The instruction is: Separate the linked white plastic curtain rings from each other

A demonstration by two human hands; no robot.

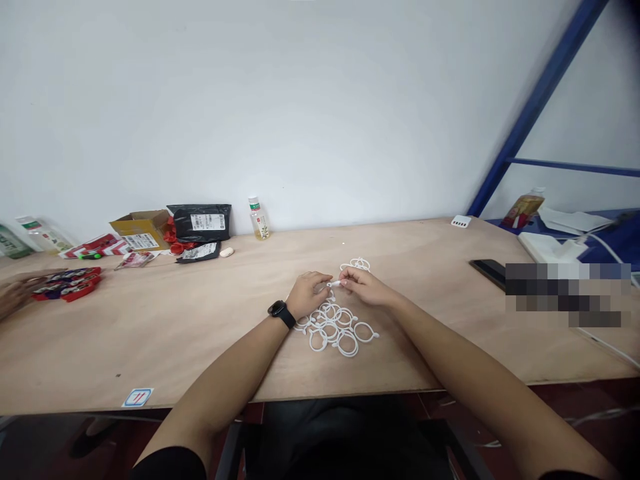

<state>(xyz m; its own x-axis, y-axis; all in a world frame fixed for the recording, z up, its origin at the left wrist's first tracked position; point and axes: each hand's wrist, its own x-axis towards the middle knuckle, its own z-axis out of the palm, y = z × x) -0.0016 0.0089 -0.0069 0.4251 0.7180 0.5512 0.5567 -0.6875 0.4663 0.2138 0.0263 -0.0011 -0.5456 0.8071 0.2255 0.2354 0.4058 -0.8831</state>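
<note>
My left hand (307,295), with a black watch on its wrist, is closed, its fingertips at one end of a small white plastic ring (335,284). My right hand (366,287) pinches the same ring from the other side, and the fingers hide much of it. Just below the hands lies a loose pile of white plastic rings (347,343) with small tabs, like curtain rings, several of them overlapping. Part of the pile is behind my left hand. A smaller group of white rings (359,261) lies just beyond my right hand.
At the far left, another person's hand (17,293) touches a red and blue item (70,283). Along the wall stand a bottle (259,219), a black parcel (203,222) and a cardboard box (141,230). To the right are a phone (489,273) and a white power strip (550,248).
</note>
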